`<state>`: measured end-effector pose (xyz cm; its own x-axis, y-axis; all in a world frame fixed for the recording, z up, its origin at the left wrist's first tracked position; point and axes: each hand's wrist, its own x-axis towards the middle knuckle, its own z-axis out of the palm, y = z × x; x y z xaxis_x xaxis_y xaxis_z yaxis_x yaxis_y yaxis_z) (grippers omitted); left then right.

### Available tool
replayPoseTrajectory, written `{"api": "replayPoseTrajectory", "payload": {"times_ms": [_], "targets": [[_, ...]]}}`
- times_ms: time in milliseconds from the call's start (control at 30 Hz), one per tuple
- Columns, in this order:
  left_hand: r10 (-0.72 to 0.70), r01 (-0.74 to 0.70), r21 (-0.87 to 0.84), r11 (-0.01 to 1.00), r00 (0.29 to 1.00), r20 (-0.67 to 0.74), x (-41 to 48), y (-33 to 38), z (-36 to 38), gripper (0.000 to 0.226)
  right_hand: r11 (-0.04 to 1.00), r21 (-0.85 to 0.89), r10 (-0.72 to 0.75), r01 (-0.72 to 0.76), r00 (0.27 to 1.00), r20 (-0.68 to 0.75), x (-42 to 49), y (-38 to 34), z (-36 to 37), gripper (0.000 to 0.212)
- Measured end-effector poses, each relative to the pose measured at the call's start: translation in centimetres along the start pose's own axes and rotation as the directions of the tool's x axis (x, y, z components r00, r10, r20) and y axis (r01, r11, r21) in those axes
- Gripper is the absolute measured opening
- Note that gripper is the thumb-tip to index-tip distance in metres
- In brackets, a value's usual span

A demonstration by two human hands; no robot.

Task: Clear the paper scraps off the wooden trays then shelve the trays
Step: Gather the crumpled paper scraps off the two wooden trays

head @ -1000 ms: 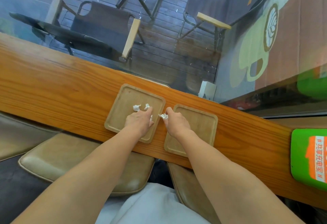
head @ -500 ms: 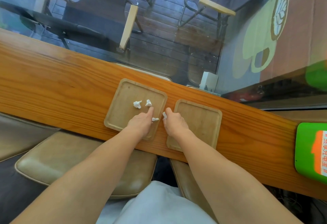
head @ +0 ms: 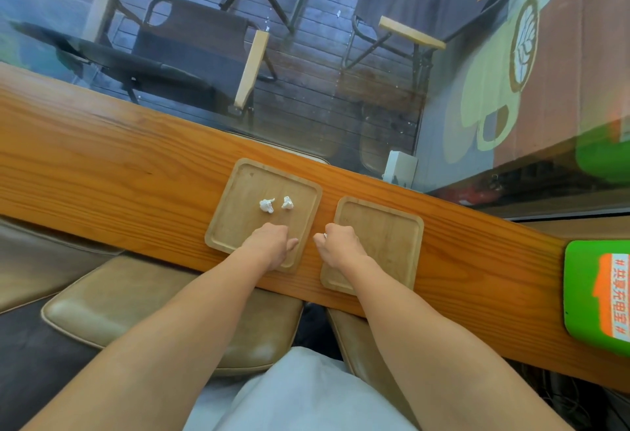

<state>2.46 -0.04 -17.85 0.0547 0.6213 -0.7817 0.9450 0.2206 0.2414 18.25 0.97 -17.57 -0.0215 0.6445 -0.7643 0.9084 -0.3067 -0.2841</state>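
Head view: both forearms reached forward over the wooden counter (head: 119,171).
Left hand (head: 272,243): knuckles up, fingers curled under, on near right corner of left tray (head: 235,222); contents of grip not visible, cannot tell.
Right hand (head: 337,246): loosely fisted over near left part of right tray (head: 392,236), pinching a white paper scrap (head: 324,235).
Loose scraps (head: 267,205): two, on left tray, just beyond left knuckles.

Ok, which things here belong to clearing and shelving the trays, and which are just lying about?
For the job:
left tray
right tray
two paper scraps
scrap in right hand

Just lying about:
green sign
white box
stool cushions
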Motion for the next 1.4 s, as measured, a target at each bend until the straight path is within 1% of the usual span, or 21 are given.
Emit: {"api": "replayPoseTrajectory", "payload": {"times_ms": [133,200,267,400,500,567,633,700,767,900,967,1033,1233,1400], "targets": [[-0.040,0.041,-0.021,0.999,0.999,0.023,-1.3,0.2,0.3,0.022,1.000,0.020,-0.021,0.020,1.000,0.008,-0.7,0.4,-0.3,0.020],[-0.038,0.039,-0.024,0.999,0.999,0.022,-2.0,0.1,0.7,0.019,0.999,0.000,-0.036,0.036,0.999,0.021,-1.0,0.4,-0.1,0.019],[-0.035,0.036,-0.010,0.999,0.999,0.028,-2.5,-0.1,0.9,0.018,0.998,-0.031,-0.053,0.054,0.998,0.021,-1.3,0.3,0.1,0.020],[-0.053,0.053,0.020,0.998,0.998,0.038,-3.1,-0.3,1.0,0.024,0.995,-0.047,-0.089,0.089,0.996,0.011,-1.7,0.0,0.4,0.026],[-0.029,0.028,-0.060,0.998,0.999,-0.016,-3.5,-0.7,1.0,0.024,0.991,-0.060,-0.124,0.124,0.992,0.000,-1.7,-0.5,0.4,0.028],[-0.015,0.006,-0.118,0.993,0.997,-0.069,-3.8,-1.0,1.1,0.030,0.984,-0.081,-0.157,0.156,0.988,-0.005,-1.6,-0.7,0.4,0.028],[-0.017,0.006,-0.110,0.994,0.995,-0.102,-4.0,-1.2,1.2,0.038,0.978,-0.102,-0.184,0.183,0.983,0.002,-1.4,-1.0,0.5,0.028],[-0.034,0.025,-0.067,0.997,0.991,-0.128,-4.1,-1.3,1.2,0.043,0.973,-0.106,-0.204,0.203,0.979,0.007,-1.2,-1.1,0.6,0.028],[-0.047,0.039,-0.053,0.998,0.986,-0.161,-4.3,-1.5,1.2,0.042,0.971,-0.097,-0.219,0.219,0.976,0.009,-1.1,-1.4,0.7,0.027],[-0.067,0.047,-0.114,0.992,0.982,-0.179,-4.2,-1.7,1.1,0.029,0.969,-0.061,-0.240,0.239,0.971,0.005,-0.8,-1.5,0.5,0.030],[-0.064,0.047,-0.095,0.994,0.982,-0.176,-4.0,-1.9,0.7,0.021,0.969,-0.066,-0.240,0.240,0.971,0.004,-0.7,-1.6,0.2,0.027],[-0.048,0.036,-0.069,0.997,0.982,-0.182,-3.7,-2.0,0.2,0.017,0.968,-0.088,-0.236,0.235,0.972,0.003,-0.5,-1.8,0.0,0.022],[-0.032,0.052,0.064,0.997,0.958,-0.286,-2.1,-2.1,-1.3,0.028,0.964,-0.122,-0.243,0.238,0.969,-0.033,0.4,-2.9,-0.4,0.021],[-0.033,0.064,0.077,0.995,0.934,-0.355,-0.7,-2.5,-2.3,0.027,0.957,-0.142,-0.262,0.254,0.964,-0.043,1.4,-4.6,-0.8,0.021]]}}
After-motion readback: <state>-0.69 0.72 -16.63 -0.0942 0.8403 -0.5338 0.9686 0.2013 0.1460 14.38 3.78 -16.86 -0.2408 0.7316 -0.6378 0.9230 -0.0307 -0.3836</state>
